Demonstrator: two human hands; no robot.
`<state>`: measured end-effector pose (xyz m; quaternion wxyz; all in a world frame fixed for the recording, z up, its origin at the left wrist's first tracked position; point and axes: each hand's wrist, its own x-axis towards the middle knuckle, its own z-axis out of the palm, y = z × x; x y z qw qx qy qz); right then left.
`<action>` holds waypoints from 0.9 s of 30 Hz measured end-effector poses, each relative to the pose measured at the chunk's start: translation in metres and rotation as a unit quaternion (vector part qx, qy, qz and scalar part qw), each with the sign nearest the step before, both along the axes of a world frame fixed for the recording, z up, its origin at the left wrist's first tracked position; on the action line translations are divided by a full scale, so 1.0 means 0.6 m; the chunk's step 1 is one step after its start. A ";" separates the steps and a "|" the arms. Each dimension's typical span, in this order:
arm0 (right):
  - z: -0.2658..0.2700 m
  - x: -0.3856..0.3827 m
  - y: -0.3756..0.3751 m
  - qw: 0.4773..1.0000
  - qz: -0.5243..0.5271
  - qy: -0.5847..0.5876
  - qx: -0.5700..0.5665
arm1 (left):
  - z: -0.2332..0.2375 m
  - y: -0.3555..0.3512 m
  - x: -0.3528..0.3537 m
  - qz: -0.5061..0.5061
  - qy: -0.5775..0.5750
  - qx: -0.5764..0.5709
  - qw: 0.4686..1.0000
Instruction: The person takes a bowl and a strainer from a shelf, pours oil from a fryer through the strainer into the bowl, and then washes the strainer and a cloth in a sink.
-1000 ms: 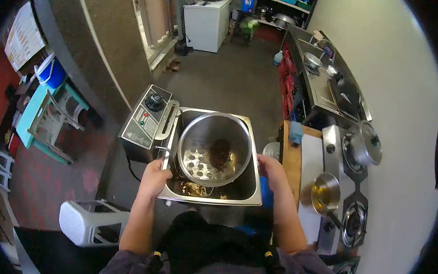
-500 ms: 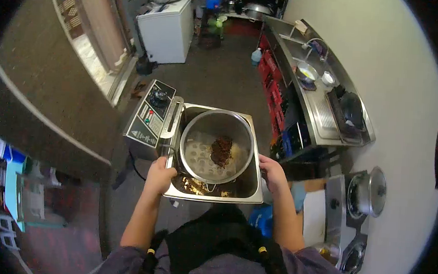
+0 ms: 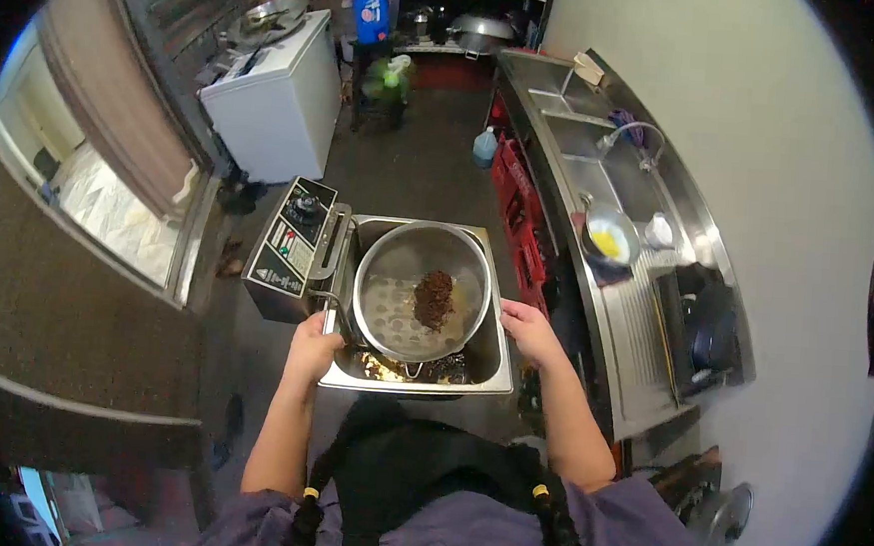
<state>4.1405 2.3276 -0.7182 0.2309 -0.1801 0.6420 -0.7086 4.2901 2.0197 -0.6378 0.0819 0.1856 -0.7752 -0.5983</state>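
An electric deep fryer point(image 3: 415, 387) is held in front of my body, its steel tank level. My left hand point(image 3: 310, 350) is closed on the tank's left edge, thumb on top, just below the control box point(image 3: 294, 234) with its black knob. My right hand point(image 3: 529, 334) grips the right edge, its fingers partly hidden under the rim. Inside the tank rests a round steel pot point(image 3: 383, 260) with pale round marks on its bottom. A clump of dark brown crumbs point(image 3: 433, 301) lies in the pot. Brown residue and yellowish bits show on the tank floor near me.
Along the right wall runs a steel sink counter point(image 3: 641, 381) with a pan point(image 3: 609, 236) and a black rack point(image 3: 699, 324). Red crates point(image 3: 521, 213) stand beneath it. A white chest freezer point(image 3: 277, 113) is at the left, beside a doorway. A blue-capped jug point(image 3: 485, 146) stands ahead on the floor.
I have moved forward with the fryer in both hands; the sink counter and freezer now look closer. The stove at the right has slid back toward the lower edge.
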 end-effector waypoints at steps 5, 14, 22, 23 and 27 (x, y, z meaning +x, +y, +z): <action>0.005 0.044 0.006 0.991 -0.059 0.100 0.067 | -0.016 0.003 0.020 -0.019 0.022 -0.003 1.000; -0.006 0.096 0.012 0.971 -0.145 0.158 0.104 | -0.028 -0.012 0.047 -0.067 0.079 0.035 0.994; 0.031 0.163 -0.033 0.963 -0.202 0.157 0.084 | -0.075 -0.073 0.048 -0.117 0.122 0.118 0.979; 0.017 0.161 -0.034 0.962 -0.211 0.151 0.086 | -0.072 -0.074 0.048 -0.120 0.129 0.135 0.975; -0.009 0.165 -0.046 0.954 -0.239 0.167 0.068 | -0.068 -0.095 0.060 -0.119 0.124 0.041 0.984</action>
